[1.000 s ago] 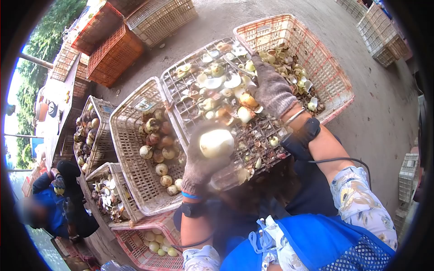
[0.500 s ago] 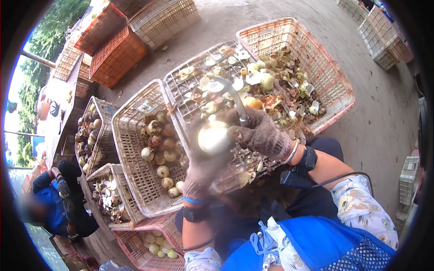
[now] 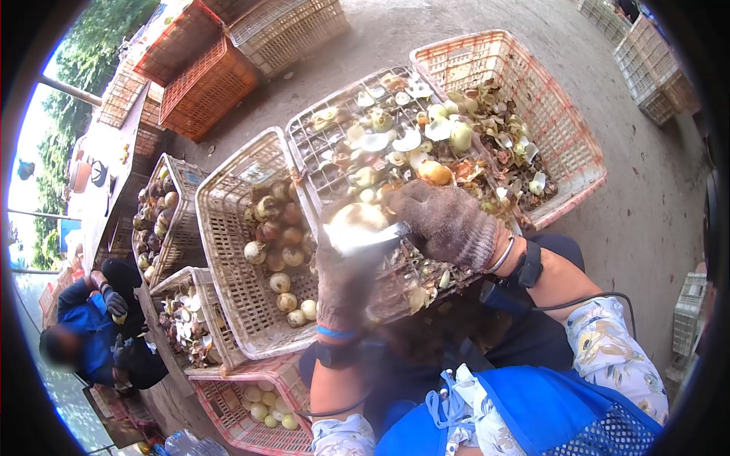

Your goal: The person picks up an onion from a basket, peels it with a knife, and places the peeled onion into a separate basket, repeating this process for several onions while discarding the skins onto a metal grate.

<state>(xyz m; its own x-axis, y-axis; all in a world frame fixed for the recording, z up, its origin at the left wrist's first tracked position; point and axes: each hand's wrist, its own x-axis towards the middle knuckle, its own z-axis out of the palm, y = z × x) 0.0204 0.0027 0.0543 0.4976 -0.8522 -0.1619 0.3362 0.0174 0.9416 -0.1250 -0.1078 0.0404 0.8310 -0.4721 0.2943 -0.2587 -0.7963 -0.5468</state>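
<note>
The left hand (image 3: 344,285) points away from the body, gripping an onion (image 3: 356,220). The right hand (image 3: 449,224) angles inward, closed around a metal tool (image 3: 384,238).

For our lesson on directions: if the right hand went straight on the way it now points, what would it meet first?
Probably the pale onion in the left hand: the right hand and its metal tool point towards it, though blur leaves the depth and any gap unclear.
</note>
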